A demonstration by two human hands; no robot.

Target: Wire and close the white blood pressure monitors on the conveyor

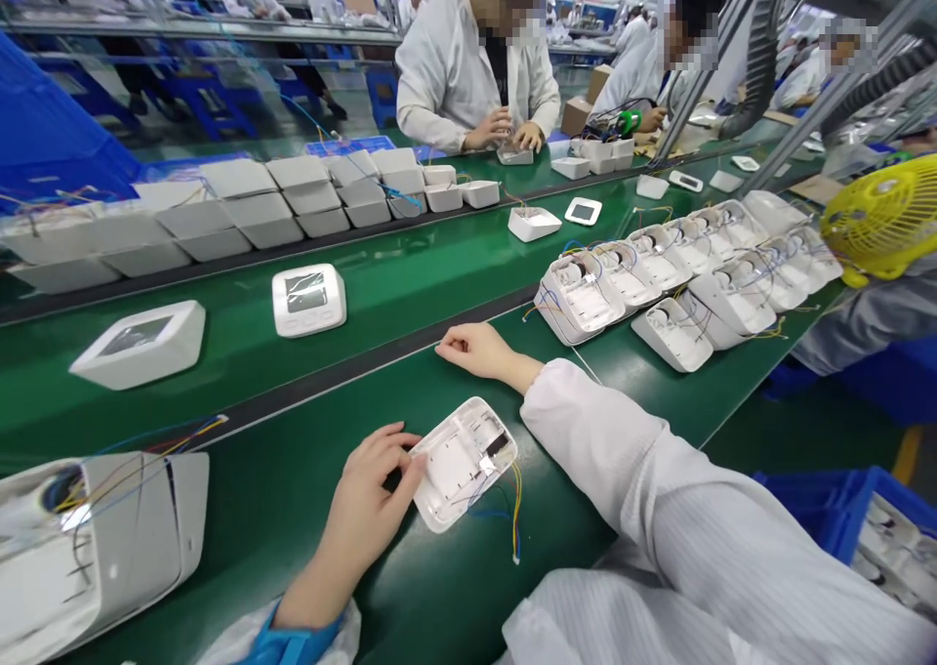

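An open white plastic housing lies tilted on the green bench, its inside facing up. Yellow and blue wires with a small white connector hang off its right side. My left hand is closed on the housing's left edge, thumb over the rim and fingers behind it. Beyond the housing, my right hand rests by the belt's near edge, fingers curled together with nothing visible in them. Its nearest neighbours are this housing and the rows of wired white housings to the right.
Finished-looking white units with screens sit on the green conveyor. Stacked white housings line its far side. At left front stand larger wired housings. A yellow fan and blue crate are at right. A co-worker works opposite.
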